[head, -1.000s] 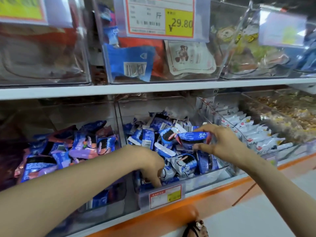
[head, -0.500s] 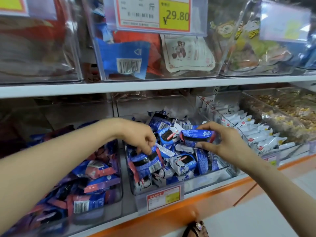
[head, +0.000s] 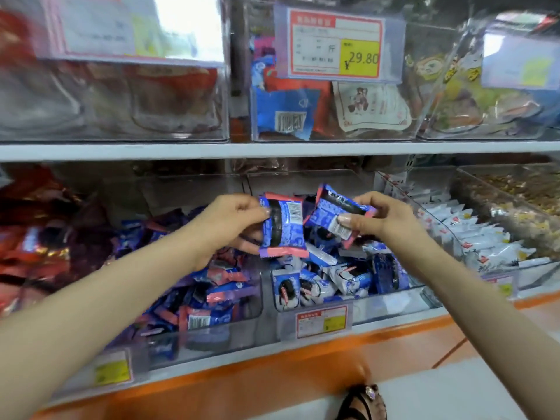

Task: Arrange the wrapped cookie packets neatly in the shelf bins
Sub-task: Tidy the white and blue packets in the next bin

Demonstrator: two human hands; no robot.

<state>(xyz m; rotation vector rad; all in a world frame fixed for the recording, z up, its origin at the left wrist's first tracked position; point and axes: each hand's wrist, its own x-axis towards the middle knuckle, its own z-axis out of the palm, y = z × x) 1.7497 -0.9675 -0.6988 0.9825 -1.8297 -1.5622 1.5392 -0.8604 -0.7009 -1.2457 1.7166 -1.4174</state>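
Both packets are hanging in the air over the pile, so the main risk, as I judge it, is a slip. The left packet [head: 283, 230] is being pinched only along its left edge, and the glossy wrapper could slide out and fall into the wrong bin or onto the floor. Its pink ends are looking much like those in the left bin [head: 212, 338], so letting it fall into the middle bin [head: 394, 301], where mostly blue-and-white packets are lying in a heap, would be mixing the kinds. The right packet [head: 339, 216] is showing the same pink ends and is running the same risk. The two packets are nearly touching at their inner edges, so one could knock the other loose. Squeezing harder could be crushing the cookies inside. A careless elbow could also be disturbing the white packets in the right bin [head: 485, 247].

The left hand [head: 233, 219] is reaching forward, fingers curled, thumb clamping the packet's edge from above with the fingers behind and below it, keeping it upright. The right hand [head: 385, 219] is reaching in from the right, thumb pressing on the packet's front near the barcode and fingers curling behind, holding it tilted.
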